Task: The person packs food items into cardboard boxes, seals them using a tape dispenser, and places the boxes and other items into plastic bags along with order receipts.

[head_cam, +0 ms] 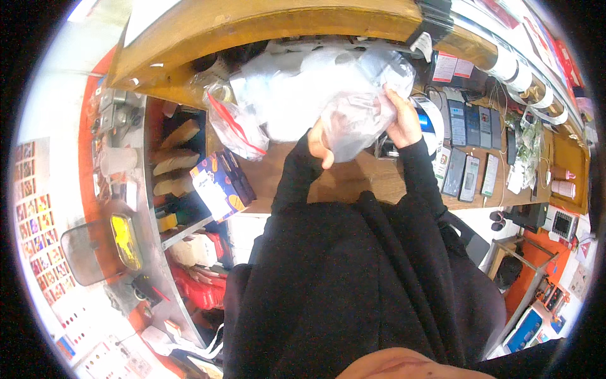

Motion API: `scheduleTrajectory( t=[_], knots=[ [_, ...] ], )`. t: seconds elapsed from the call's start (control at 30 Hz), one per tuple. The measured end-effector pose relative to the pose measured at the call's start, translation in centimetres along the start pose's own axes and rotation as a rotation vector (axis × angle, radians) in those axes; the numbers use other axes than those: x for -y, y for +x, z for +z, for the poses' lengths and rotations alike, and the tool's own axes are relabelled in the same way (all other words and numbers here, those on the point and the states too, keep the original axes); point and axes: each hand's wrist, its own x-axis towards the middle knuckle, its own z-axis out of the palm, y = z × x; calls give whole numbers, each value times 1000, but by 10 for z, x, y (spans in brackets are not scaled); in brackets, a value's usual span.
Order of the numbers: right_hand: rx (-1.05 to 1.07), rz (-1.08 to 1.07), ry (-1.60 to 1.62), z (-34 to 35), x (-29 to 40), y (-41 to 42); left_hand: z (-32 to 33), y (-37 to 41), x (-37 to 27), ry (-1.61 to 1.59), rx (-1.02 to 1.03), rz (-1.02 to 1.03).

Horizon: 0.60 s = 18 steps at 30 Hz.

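A crumpled clear plastic bag [352, 125] hangs between my two hands above the wooden desk [369, 177]. My left hand [320, 144] grips its left side, with the thumb pointing down. At the bag's right edge, my right hand [403, 118] has hold of it, with the fingers partly behind the plastic. Whether anything lies inside the bag is too blurred to tell. Behind it spreads a bright heap of clear and white plastic bags [289, 94]. To the left lies a clear zip bag with a red strip [239, 130].
Several smartphones [468, 177] lie in rows on the desk's right side, near cables and a plastic-wrapped bundle [524, 142]. A patterned purple box [220, 187] stands at the desk's left edge, beside open shelves [163, 241]. A wooden ledge [284, 21] overhangs the back.
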Motion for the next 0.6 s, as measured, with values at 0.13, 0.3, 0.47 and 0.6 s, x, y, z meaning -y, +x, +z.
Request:
scheduleTrajectory(
  t=[0.13, 0.3, 0.47, 0.6],
  knots=[
    [101, -11, 17, -20, -6, -23, -13, -36, -21, -691, -54, -23],
    [211, 248, 252, -40, 17, -50, 23, -78, -63, -1465, -125, 183],
    [215, 278, 277, -65, 40, -82, 124, -84, -113, -1850, -37, 324],
    [261, 107, 163, -111, 80, -96, 143, -102, -92, -1810, 218, 214]
  ],
)
